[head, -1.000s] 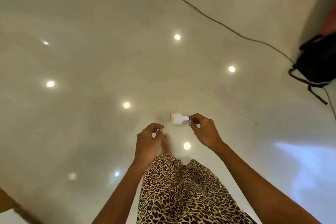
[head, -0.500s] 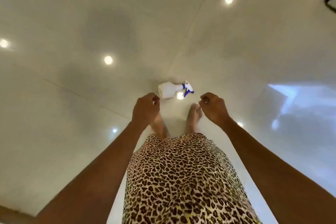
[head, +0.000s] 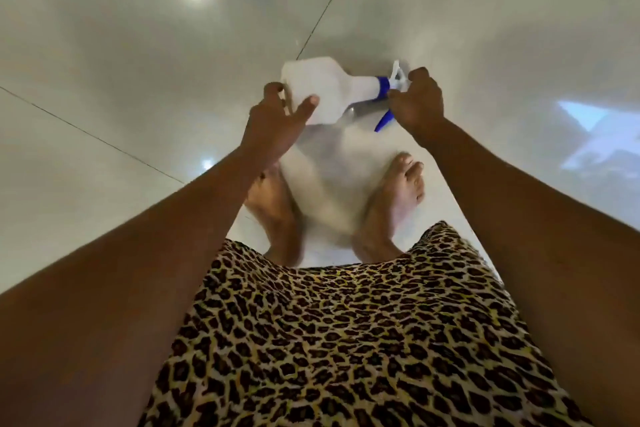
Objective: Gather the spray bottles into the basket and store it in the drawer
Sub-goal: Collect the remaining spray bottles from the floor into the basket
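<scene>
White plastic spray bottle lies sideways low at the glossy tiled floor, just ahead of bare feet. Right grip clenches the blue-collared trigger head, left grip cups the base. Probably light, stiff and smooth-walled, so slippery. The neck looks like the safest hold.
</scene>
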`<state>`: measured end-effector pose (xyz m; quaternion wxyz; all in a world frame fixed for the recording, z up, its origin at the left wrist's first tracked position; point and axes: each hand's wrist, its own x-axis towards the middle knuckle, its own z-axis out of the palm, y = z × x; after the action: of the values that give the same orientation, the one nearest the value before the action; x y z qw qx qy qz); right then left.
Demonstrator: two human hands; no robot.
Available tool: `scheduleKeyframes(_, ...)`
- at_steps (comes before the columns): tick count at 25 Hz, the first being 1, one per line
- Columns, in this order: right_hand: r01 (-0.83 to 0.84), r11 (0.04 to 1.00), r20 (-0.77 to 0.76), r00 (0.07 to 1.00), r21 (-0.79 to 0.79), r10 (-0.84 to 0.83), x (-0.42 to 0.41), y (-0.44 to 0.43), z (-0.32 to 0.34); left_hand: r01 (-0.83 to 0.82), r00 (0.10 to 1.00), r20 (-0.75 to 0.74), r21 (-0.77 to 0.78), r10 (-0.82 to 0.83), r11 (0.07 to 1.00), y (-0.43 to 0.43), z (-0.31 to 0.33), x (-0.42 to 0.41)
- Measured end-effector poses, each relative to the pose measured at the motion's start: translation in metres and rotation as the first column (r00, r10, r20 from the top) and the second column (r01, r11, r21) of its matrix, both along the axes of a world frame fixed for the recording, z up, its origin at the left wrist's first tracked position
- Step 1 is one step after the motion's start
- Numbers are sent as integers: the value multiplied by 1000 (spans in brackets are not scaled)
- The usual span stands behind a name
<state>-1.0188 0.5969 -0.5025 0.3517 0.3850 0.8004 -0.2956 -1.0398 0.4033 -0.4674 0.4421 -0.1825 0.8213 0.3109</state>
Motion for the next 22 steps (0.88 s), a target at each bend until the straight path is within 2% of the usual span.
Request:
scheduleKeyframes(2, 101, 995, 64, 993, -17, -100, -2, 1, -9, -76, 997, -14, 3, 76, 997, 4, -7, 5)
scheduleKeyframes(5, 257, 956, 153, 960, -143, -235, -8, 2, 8, -202, 979, -41, -16, 201, 979, 5, 5, 2)
scheduleKeyframes(10, 440, 869, 2, 892, -227, -451, -33, 0, 83, -399, 915, -52, 29, 400, 917, 0, 66, -21)
scheduleKeyframes(12, 461, 844, -50, 869, -273, -491, -52, -4, 136, -498, 863, -58, 74, 502, 864, -7, 108, -35)
scheduleKeyframes(15, 390, 864, -157, 877, -318, -454, -77, -12, 222, -616, 778, -64, 117, 625, 779, -21, 179, -51)
scheduleKeyframes(17, 336, 872, -253, 864, -356, -436, -98, -20, 299, -603, 768, -131, 182, 627, 777, -32, 247, -62)
scheduleKeyframes(20, 247, 872, -362, 836, -423, -412, -120, -34, 427, -516, 772, -288, 235, 566, 824, -45, 360, -71)
scheduleKeyframes(22, 219, 836, -420, 784, -503, -458, -122, -47, 499, -466, 728, -410, 293, 550, 835, -58, 428, -71)
